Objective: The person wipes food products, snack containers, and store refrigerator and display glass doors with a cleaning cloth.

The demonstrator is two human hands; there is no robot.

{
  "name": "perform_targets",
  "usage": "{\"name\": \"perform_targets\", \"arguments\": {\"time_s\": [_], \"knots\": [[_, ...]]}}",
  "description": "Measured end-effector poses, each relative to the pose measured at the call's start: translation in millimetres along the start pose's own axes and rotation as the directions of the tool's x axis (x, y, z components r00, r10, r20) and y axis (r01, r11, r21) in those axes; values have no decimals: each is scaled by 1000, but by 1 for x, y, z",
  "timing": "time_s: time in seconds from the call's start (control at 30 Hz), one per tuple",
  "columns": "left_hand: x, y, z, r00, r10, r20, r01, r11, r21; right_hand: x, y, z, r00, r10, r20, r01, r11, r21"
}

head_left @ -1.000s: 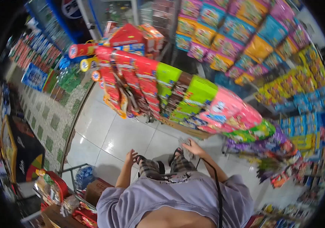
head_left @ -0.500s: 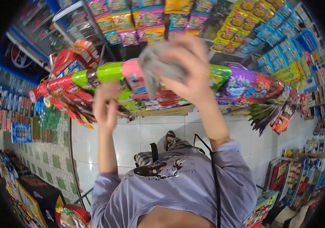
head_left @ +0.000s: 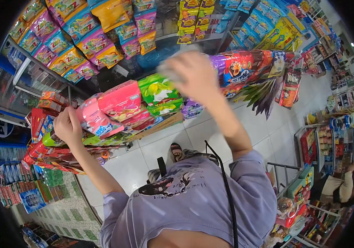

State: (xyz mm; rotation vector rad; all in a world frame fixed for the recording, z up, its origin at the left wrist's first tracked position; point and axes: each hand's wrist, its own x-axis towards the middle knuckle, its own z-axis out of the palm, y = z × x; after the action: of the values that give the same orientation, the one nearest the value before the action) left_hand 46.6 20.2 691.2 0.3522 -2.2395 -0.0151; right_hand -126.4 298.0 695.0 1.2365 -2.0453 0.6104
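A long row of hanging candy bags runs across the view. My right hand (head_left: 191,74), blurred by motion, is closed on a grey cloth (head_left: 173,68) above the green bag (head_left: 158,91) and the purple bags. Further left, my left hand (head_left: 68,126) rests at the edge of a pink bag (head_left: 92,118), its fingers curled over the row; what they grip, if anything, is hidden. Between the hands lies another pink bag (head_left: 120,99). Right of my right hand is a red and blue bag (head_left: 239,68).
Small colourful packets (head_left: 82,25) hang in strips behind the row. Red boxes (head_left: 40,120) stand at the left. A rack bar (head_left: 284,166) and stocked shelves are at the right. Below the row is a tiled floor (head_left: 160,144).
The view has turned, and the row now slopes up to the right. My left hand has moved left and down onto the bags. My right hand with the cloth is over the green and purple bags.
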Motion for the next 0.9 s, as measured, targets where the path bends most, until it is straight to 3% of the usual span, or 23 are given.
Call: {"name": "perform_targets", "arguments": {"time_s": [0.1, 0.13, 0.17, 0.23, 0.3, 0.4, 0.43, 0.5, 0.57, 0.6, 0.63, 0.67, 0.7, 0.73, 0.83, 0.87, 0.9], "knots": [[0, 2, 2, 999, 25, -38, -24, 1000, 18, -26, 86, -42, 988, 129, -82, -132, 991, -35], [0, 2, 2, 999, 25, -37, -25, 999, 20, -35, 108, -58, 963, 267, -41, -270, 948, -170], [-1, 2, 1, 1000, 22, -23, -21, 999, 28, -46, 138, -67, 888, 443, -122, -460, 864, -206], [0, 2, 3, 1000, 16, -5, -16, 999, 44, -58, 186, -88, 829, 527, -186, -559, 788, -258], [-1, 2, 4, 999, 27, -27, -25, 996, 87, -70, 231, -96, 878, 440, -189, -475, 852, -220], [1, 8, 5, 999, -30, -38, 33, 994, 100, -62, 233, -90, 714, 676, -182, -691, 722, -28], [1, 8, 5, 999, -37, -38, 41, 994, 105, -63, 235, -83, 717, 665, -209, -657, 745, 116], [1, 8, 4, 998, -50, -24, 52, 991, 120, -59, 227, -71, 669, 726, -161, -693, 687, 219], [2, 10, 3, 998, -47, -28, 50, 990, 132, -45, 186, -49, 706, 703, -84, -678, 706, 206], [2, 10, 3, 999, -45, -30, 48, 990, 131, -28, 139, -46, 692, 721, 22, -678, 639, 364], [2, 9, 3, 999, -42, -29, 46, 991, 129, -24, 116, -34, 748, 661, -68, -636, 741, 216], [2, 9, 3, 999, -48, -23, 50, 990, 135, -16, 85, -25, 747, 665, -13, -650, 734, 197], [1, 8, 4, 998, -65, -13, 66, 986, 156, -8, 62, -10, 927, 348, -140, -312, 922, 229], [1, 10, 3, 998, -66, -19, 68, 987, 145, 0, 33, -2, 956, 243, -165, -229, 968, 99], [2, 11, 2, 998, -68, -14, 70, 981, 180, 7, -25, 20, 978, 122, -169, -96, 984, 152], [3, 13, -1, 989, -139, 50, 127, 972, 200, 6, -39, 27, 980, 46, -194, -21, 991, 132], [2, 10, 3, 995, -96, -20, 98, 987, 124, 5, -52, 36, 973, -37, -228, 65, 991, 119]]}}
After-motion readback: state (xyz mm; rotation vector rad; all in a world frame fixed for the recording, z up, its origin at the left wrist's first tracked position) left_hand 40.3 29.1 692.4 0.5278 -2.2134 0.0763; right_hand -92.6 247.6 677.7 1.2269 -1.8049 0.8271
